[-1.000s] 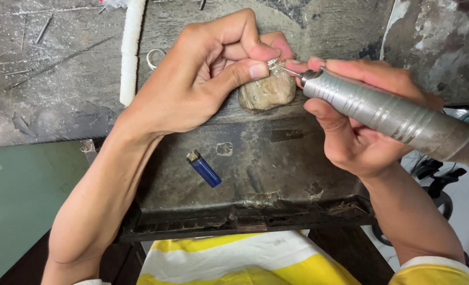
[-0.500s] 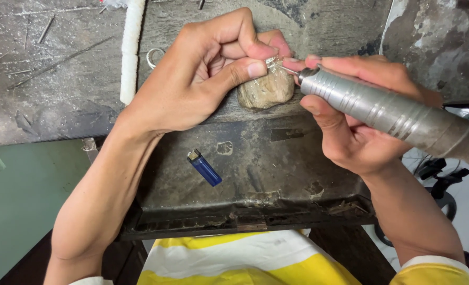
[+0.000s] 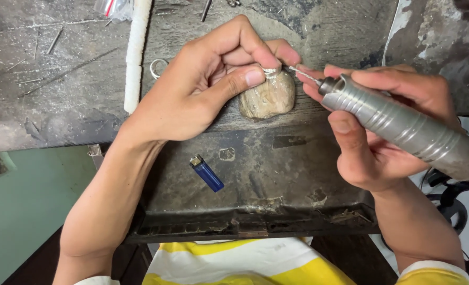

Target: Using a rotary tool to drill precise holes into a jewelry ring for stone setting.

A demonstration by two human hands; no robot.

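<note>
The ring (image 3: pixel 269 72) sat on the wooden peg (image 3: pixel 267 96), pinched by the left hand (image 3: pixel 202 89); the rotary handpiece (image 3: pixel 403 126) lay to its right in the right hand (image 3: pixel 382 132); a lighter (image 3: pixel 207 173) lay nearer, in the tray (image 3: pixel 276 211); a white rod (image 3: pixel 135 58) lay left.

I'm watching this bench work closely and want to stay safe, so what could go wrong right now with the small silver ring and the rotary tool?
The thin bit of the grey ribbed metal rotary handpiece sits close to the left hand fingertips pinching the small silver ring; a slip could nick them. The ring is only pinched against the worn tan wooden peg, so it might spin loose. The blue lighter lies on the tray below.
</note>
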